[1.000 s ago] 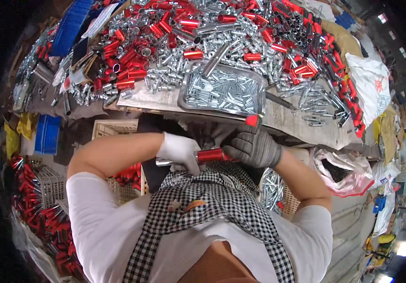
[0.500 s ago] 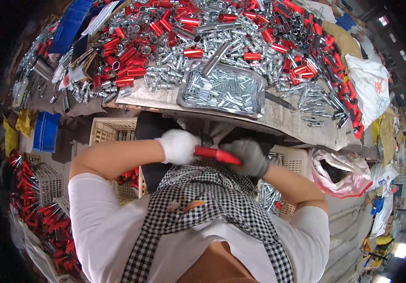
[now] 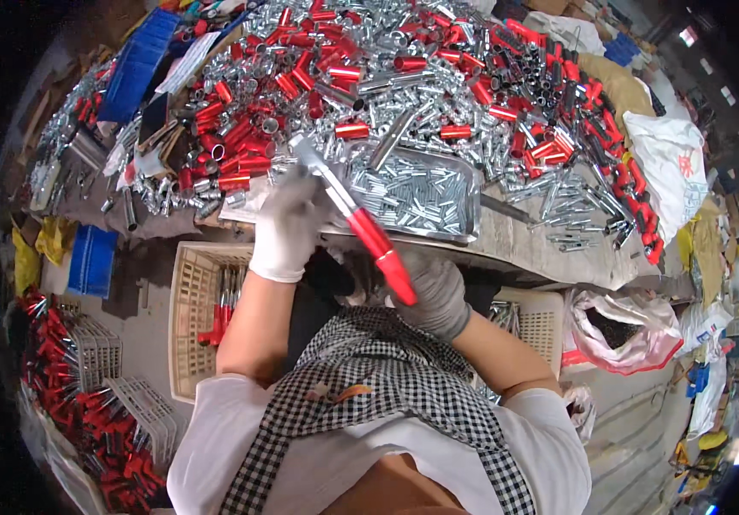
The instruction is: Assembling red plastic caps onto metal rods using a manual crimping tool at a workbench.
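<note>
Bench (image 3: 515,230) well lit, glints on metal parts (image 3: 417,193) — dark shadow underneath. Left hand (image 3: 288,215) and far end of red-silver tool (image 3: 371,235) motion-blurred. Fisheye bends edges, corners black — blown-out light patches along right rim.

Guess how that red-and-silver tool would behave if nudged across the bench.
The red-and-silver tool looks stiff, its long body nearly straight. Its rounded red barrel could roll a little, and the shiny silver shaft might feel slippery.

From my head, a fisheye camera faces down, near my left grip (image 3: 288,219), right grip (image 3: 435,296) and the surface (image 3: 507,232).
</note>
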A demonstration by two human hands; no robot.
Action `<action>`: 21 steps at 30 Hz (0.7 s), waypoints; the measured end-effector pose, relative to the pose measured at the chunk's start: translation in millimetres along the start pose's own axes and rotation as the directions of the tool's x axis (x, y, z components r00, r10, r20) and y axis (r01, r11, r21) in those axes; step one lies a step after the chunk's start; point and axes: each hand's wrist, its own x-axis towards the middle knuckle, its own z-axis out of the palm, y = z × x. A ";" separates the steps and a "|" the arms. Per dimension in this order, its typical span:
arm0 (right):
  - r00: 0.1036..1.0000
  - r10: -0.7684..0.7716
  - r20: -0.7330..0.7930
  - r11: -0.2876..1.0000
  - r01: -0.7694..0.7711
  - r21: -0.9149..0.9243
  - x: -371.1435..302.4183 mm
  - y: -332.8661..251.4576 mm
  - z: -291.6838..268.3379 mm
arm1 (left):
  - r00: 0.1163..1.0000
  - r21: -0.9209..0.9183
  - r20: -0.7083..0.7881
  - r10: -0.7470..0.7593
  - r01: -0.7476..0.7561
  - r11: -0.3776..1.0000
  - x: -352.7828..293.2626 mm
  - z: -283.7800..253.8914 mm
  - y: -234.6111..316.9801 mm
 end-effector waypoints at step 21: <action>0.874 0.456 -0.168 0.838 -0.485 -0.251 69.2 161.5 -23.8 | 0.263 0.303 0.800 -0.539 0.598 0.742 -15.1 -36.1 12.5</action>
